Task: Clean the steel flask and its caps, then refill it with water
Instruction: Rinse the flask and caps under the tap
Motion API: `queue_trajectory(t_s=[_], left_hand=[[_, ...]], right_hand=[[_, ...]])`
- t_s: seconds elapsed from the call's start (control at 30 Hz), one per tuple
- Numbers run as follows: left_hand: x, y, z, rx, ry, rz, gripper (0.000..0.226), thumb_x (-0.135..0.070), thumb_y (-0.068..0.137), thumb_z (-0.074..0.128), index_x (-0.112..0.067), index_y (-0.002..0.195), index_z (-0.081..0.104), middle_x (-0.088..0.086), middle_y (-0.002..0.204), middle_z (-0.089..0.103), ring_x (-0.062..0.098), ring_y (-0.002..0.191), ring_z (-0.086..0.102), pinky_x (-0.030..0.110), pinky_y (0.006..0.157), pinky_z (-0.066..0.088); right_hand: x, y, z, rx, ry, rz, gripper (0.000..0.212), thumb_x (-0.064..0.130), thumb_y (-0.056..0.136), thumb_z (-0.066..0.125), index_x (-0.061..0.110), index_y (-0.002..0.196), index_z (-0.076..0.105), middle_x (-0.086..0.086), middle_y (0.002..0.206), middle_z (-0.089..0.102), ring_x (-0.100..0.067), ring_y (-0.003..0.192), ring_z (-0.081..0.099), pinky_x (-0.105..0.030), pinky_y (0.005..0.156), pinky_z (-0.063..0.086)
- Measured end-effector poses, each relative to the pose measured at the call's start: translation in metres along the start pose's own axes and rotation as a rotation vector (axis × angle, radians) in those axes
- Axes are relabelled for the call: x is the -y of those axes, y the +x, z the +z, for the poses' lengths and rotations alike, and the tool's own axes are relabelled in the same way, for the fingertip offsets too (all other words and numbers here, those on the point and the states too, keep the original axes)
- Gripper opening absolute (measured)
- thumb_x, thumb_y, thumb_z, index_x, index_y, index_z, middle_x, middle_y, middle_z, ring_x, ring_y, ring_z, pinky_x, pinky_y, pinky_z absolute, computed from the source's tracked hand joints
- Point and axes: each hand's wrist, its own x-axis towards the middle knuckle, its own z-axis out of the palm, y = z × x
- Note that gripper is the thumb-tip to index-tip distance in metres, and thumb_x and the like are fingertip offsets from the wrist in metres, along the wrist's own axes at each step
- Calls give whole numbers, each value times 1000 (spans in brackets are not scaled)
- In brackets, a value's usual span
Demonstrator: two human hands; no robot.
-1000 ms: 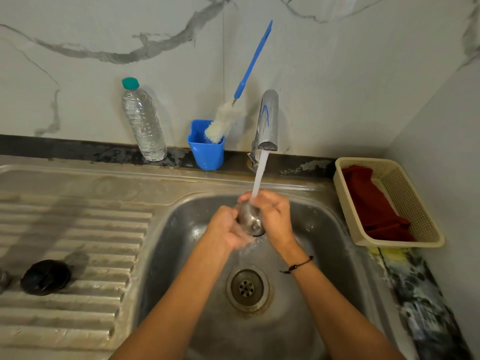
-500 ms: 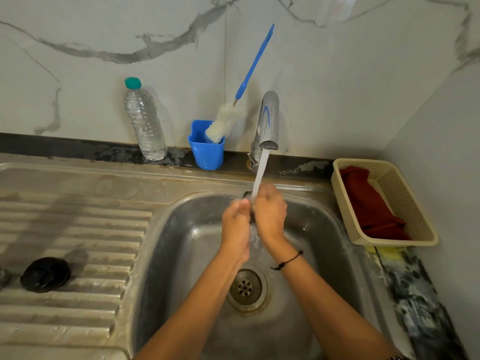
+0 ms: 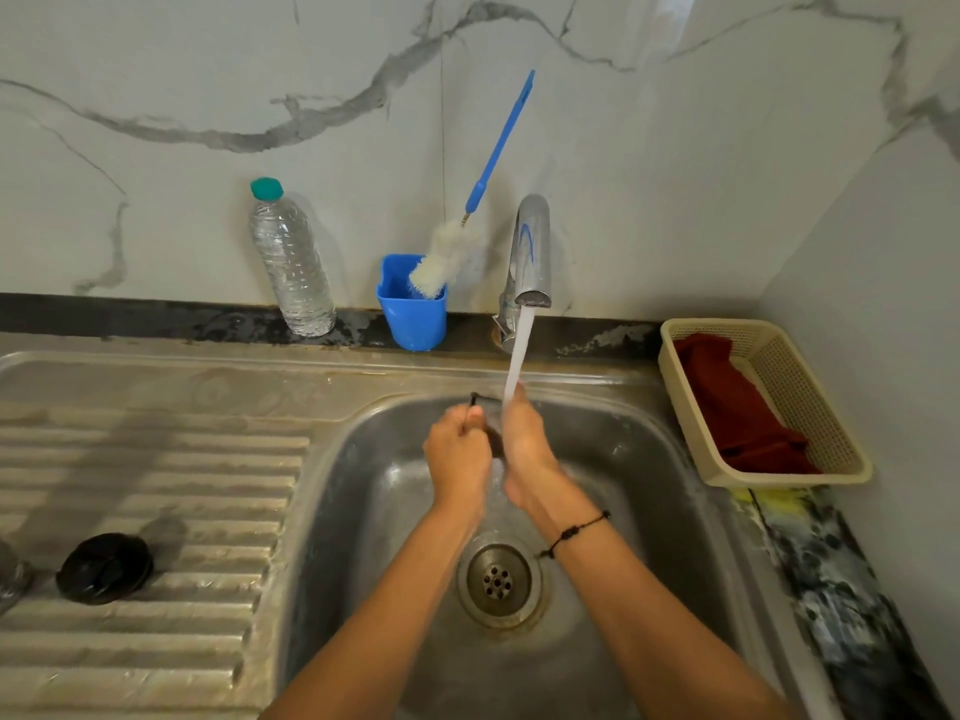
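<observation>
While my left hand (image 3: 457, 459) and right hand (image 3: 524, 449) clasp the steel cap (image 3: 485, 413) between them, item best turned slowly under the tap stream (image 3: 519, 356).

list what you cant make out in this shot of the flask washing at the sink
- Steel piece under the tap stream, head view: left hand and right hand cover most of it, so cup or cap is unclear.
- Shiny object on the drainboard: cut off by the left edge.
- Black cap: too dark to see detail.
- Red cloth: the basket wall hides its lower part.
</observation>
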Motion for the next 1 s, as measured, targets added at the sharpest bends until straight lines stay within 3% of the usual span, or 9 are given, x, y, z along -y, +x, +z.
queue_trajectory(t_s=[0.1, 0.2, 0.37, 0.5, 0.6, 0.67, 0.77, 0.87, 1.0], left_hand=[[-6, -2, -3, 66, -45, -37, 31, -11, 96, 46, -13, 66, 52, 6, 69, 53, 18, 68, 52, 28, 67, 46], [-12, -4, -1, 127, -111, -126, 26, -11, 97, 44, -14, 73, 53, 6, 76, 57, 16, 74, 54, 24, 65, 43], [-18, 15, 1, 56, -103, -165, 30, -10, 94, 42, -15, 65, 46, 4, 64, 44, 16, 62, 44, 30, 62, 40], [-16, 13, 1, 113, -78, -143, 24, -9, 93, 42, -10, 73, 54, 11, 73, 51, 22, 69, 48, 30, 61, 41], [-11, 9, -5, 217, -91, -51, 23, -3, 93, 43, -5, 75, 56, 12, 71, 51, 22, 65, 47, 27, 58, 41], [-6, 3, -7, 277, -143, -7, 28, -3, 96, 42, -7, 71, 56, 14, 78, 53, 20, 72, 52, 28, 65, 47], [-3, -1, -5, 280, -248, 1, 34, 0, 97, 37, -10, 80, 65, 16, 105, 60, 24, 96, 58, 31, 82, 50], [0, 1, -11, 250, -270, -43, 36, 7, 93, 34, -11, 100, 65, 12, 110, 66, 24, 105, 62, 36, 91, 50], [0, 1, -27, 296, -294, -34, 39, 13, 92, 34, -10, 107, 62, 10, 109, 69, 21, 105, 65, 33, 91, 52]], right_hand=[[10, 3, -7, 5, 43, 13, 55, 53, 97, 24, 10, 116, 52, -12, 96, 64, -22, 85, 64, -40, 85, 52], [24, 2, -18, 21, 37, 9, 54, 55, 97, 23, 9, 99, 51, -11, 83, 64, -22, 72, 65, -35, 64, 53], [8, -11, -21, 87, -251, -189, 46, 39, 102, 24, 15, 78, 55, -2, 67, 60, -9, 57, 57, -20, 56, 49], [17, -10, -37, 235, -424, -153, 17, 22, 98, 42, 16, 106, 56, -8, 96, 64, -14, 78, 62, -28, 73, 54], [28, -5, -54, 335, -565, -105, 34, 16, 88, 60, 17, 121, 51, -6, 109, 63, -19, 92, 64, -32, 77, 55], [31, -6, -59, 299, -608, -152, 42, 9, 78, 68, 16, 116, 52, -6, 111, 60, -21, 97, 63, -36, 83, 56], [17, -7, -59, 151, -783, -364, 39, 15, 71, 75, 19, 102, 53, -1, 104, 60, -17, 92, 59, -28, 76, 53], [2, -6, -59, 23, -958, -575, 35, 22, 71, 78, 20, 94, 52, 2, 98, 59, -12, 84, 56, -18, 64, 42], [-11, -11, -61, -92, -1014, -956, 34, 19, 68, 80, 18, 86, 52, 3, 104, 58, -6, 89, 53, -13, 69, 38]])
